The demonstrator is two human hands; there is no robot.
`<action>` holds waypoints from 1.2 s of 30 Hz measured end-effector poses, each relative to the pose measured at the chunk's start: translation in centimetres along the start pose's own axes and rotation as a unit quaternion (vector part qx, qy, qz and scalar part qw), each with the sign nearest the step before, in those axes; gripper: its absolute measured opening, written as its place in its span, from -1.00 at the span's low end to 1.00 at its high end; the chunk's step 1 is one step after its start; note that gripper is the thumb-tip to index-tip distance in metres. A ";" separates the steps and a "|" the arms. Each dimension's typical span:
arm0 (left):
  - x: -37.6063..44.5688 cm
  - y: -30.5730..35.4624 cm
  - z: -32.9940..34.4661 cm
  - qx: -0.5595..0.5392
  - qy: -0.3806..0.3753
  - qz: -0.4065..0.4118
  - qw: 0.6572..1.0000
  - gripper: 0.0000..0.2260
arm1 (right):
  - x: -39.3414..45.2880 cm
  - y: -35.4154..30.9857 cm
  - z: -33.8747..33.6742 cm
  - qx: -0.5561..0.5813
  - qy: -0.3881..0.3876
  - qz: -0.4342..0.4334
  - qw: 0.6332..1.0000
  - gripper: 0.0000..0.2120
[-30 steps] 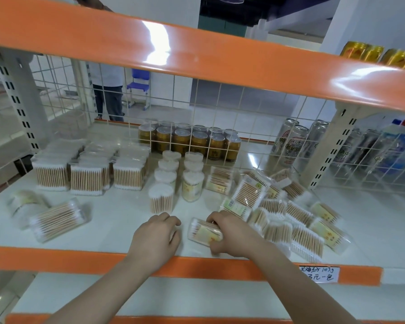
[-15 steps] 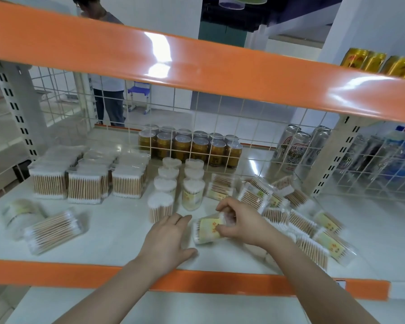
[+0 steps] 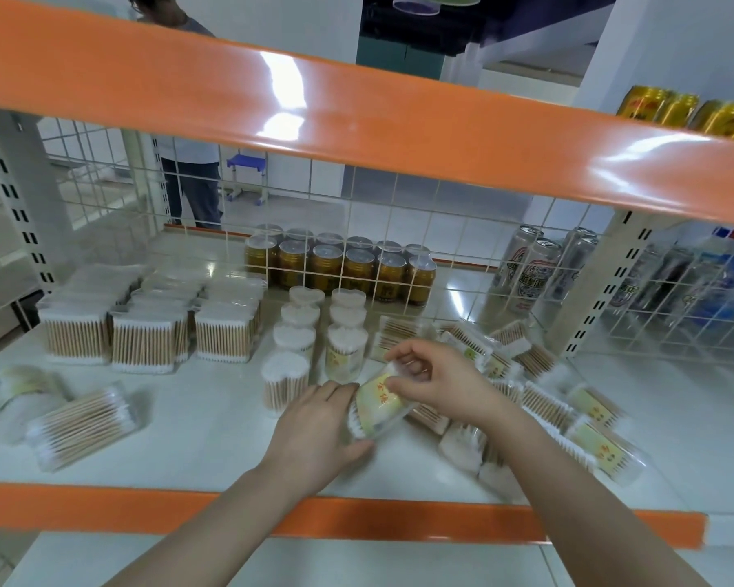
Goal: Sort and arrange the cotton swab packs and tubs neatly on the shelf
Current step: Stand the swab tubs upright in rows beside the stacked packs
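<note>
Tub (image 3: 378,406) lifted, tilted, both hands (image 3: 435,381) gripping, near shelf edge (image 3: 102,504)

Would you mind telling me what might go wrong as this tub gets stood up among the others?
1. The tilted tub is pinched only at its upper end by the right hand, with the left hand steadying it; it could slip.
2. The upright tubs stand close together just behind; a nudge might topple them.
3. The loose pile of packs lies under the right forearm and could be swept off the shelf's front edge.
</note>
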State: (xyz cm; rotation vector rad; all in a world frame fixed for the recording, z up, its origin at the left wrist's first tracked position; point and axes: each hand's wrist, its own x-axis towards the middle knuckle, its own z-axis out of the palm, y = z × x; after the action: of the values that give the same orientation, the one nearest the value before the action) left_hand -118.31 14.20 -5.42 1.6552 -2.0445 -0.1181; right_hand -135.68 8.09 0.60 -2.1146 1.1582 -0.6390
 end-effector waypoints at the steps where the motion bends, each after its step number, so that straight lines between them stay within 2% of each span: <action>1: 0.0 0.0 0.0 -0.010 0.003 -0.004 1.000 -0.41 | 0.1 0.0 0.0 0.006 0.002 -0.001 1.000 -0.76; 10: 0.2 0.2 -0.7 -0.077 0.020 -0.037 0.996 -0.48 | 0.7 -0.5 -0.5 0.103 0.021 0.012 0.994 -0.86; 15: 0.0 0.4 -0.8 -0.108 0.017 -0.043 0.993 -0.54 | 0.4 -0.8 -0.8 0.107 0.011 0.037 0.993 -0.81; 18: -0.1 0.5 -0.8 -0.130 0.007 -0.046 0.990 -0.56 | 0.4 -0.8 -0.8 0.109 0.013 0.047 0.993 -0.86; 21: -0.1 0.7 -0.8 -0.161 -0.008 -0.064 0.985 -0.58 | 0.4 -0.8 -0.8 0.103 0.021 0.050 0.993 -0.91; 26: -0.2 0.8 -0.7 -0.223 -0.006 -0.096 0.970 -0.66 | 0.6 -0.8 -0.5 0.091 0.045 0.049 0.994 -0.87; 36: -0.6 1.8 -1.3 -0.212 0.033 -0.163 0.963 -0.48 | 1.2 -1.1 0.2 0.134 0.063 0.052 0.988 -0.84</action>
State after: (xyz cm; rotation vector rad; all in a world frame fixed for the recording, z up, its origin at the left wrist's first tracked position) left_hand -119.28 15.59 -3.78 1.6681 -1.5438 -0.5645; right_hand -134.38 7.59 1.39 -1.7974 1.1706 -0.8407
